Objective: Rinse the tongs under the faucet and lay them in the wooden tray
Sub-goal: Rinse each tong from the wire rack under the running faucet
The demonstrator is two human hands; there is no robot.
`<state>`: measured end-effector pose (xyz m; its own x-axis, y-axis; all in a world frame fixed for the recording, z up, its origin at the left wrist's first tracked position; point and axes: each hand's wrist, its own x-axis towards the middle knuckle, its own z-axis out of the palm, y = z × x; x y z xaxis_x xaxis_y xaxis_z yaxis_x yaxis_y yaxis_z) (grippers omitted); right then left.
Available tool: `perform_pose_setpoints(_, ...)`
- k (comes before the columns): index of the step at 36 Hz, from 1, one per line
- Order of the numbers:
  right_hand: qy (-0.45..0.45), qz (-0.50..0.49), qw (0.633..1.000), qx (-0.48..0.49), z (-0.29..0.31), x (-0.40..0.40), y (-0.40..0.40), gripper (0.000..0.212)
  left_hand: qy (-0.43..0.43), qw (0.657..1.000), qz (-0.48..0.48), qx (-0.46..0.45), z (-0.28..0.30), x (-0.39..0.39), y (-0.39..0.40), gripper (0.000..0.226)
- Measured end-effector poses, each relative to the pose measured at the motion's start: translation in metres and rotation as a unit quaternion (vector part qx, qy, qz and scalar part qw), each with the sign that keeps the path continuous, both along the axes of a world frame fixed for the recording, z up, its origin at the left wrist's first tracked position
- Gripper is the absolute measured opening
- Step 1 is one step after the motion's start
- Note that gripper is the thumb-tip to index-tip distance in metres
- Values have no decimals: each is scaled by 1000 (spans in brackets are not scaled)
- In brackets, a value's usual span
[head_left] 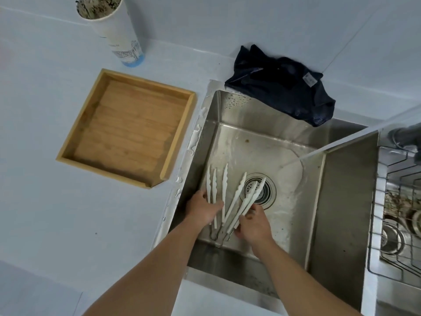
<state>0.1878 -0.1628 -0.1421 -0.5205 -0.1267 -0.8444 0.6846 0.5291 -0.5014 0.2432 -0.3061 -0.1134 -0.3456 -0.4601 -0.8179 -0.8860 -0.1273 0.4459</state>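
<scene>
Three white tongs with wire loop ends lie in the steel sink [337, 201], left of and over the drain [262, 192]. My left hand [201, 207] grips the leftmost tongs [211, 185]. My right hand [251, 221] holds the rightmost tongs [249, 199], whose tips lie over the drain. The middle tongs [232, 199] rest between my hands. A stream of water [341, 140] runs from the faucet [405, 135] at the right into the sink's right side, away from the tongs. The wooden tray [68, 153] sits on the counter left of the sink with nothing in it.
A dark blue cloth [284, 87] lies at the sink's back edge. A tall paper cup [114, 26] stands behind the tray. A wire rack [396, 213] with dishes fills the basin at the far right. Water drops dot the counter beside the sink.
</scene>
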Motion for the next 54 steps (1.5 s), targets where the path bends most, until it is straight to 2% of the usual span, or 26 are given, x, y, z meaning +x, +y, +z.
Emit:
perform_pose_setpoints(2, 2, 28, 1000, -1, 0, 1, -3, 48, -5, 1000, -12, -7, -3, 2, 2, 69)
perform_pose_setpoints(5, -3, 58, 998, 1, -2, 0, -7, 49, -10, 1000, -19, -12, -8, 4, 4, 64)
perform_pose_setpoints(9, -15, 43, 999, -7, -6, -3, -9, 51, -22, 999, -19, -19, -12, 3, 6, 58)
perform_pose_setpoints(15, -36, -22, 999, -29, -2, -4, -9, 37, -17, 998, -47, -36, -14, 3, 5, 53)
perform_pose_setpoints(21, -31, -4, 999, -25, 0, -2, -12, 34, -15, 997, -59, -37, -17, 7, 7, 52)
perform_pose_setpoints(26, -49, -21, 998, -46, -2, 1, -15, 40, 4, 998, -55, -31, -18, 9, 6, 53)
perform_pose_setpoints(32, -89, -30, 992, -86, 5, -4, -8, 29, 26, 998, -57, -31, -10, 8, 8, 60)
perform_pose_setpoints(45, -63, -31, 987, -147, 57, -39, 10, 18, 142, 990, -7, -2, 25, -10, 18, 56)
perform_pose_setpoints(49, -52, -48, 983, -169, 79, -54, 18, 18, 197, 979, 31, 37, 41, -24, 26, 64)
perform_pose_setpoints(54, -34, -48, 981, -187, 105, -76, 30, 21, 266, 957, 58, 98, 61, -43, 33, 60)
